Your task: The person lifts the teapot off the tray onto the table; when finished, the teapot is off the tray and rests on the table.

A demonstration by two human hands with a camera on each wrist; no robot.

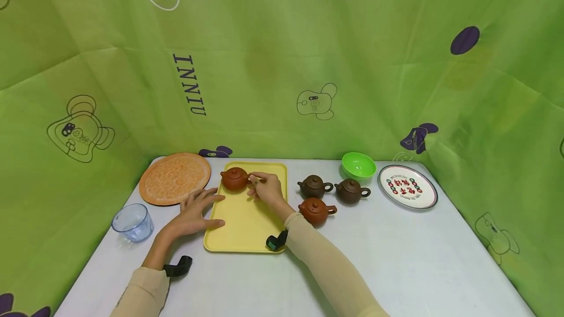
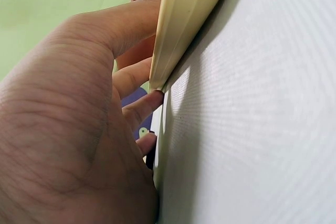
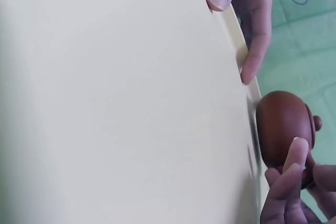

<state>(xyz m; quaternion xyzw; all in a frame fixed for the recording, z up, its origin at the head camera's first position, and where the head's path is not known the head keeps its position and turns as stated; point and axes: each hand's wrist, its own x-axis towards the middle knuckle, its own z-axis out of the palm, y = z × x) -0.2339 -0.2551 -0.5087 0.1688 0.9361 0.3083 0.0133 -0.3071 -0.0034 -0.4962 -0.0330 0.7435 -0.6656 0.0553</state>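
A reddish-brown clay teapot (image 1: pixel 235 180) is at the far left corner of the yellow tray (image 1: pixel 244 226), spout to the left. My right hand (image 1: pixel 268 191) pinches its handle between thumb and fingers; in the right wrist view the fingers partly hide the handle, while the teapot's body (image 3: pixel 283 127) and lid knob show. My left hand (image 1: pixel 192 215) lies spread at the tray's left edge, thumb and index finger reaching over the rim. In the left wrist view, other fingers of the left hand (image 2: pixel 79 108) come down beside the tray's outer wall (image 2: pixel 178 30).
Right of the tray stand another reddish teapot (image 1: pixel 314 212) and two dark brown teapots (image 1: pixel 314 187) (image 1: pixel 350 192). Farther right are a green bowl (image 1: pixel 359 166) and a patterned white plate (image 1: pixel 408 187). At left lie a round orange mat (image 1: pixel 174 180) and a clear glass bowl (image 1: pixel 133 223).
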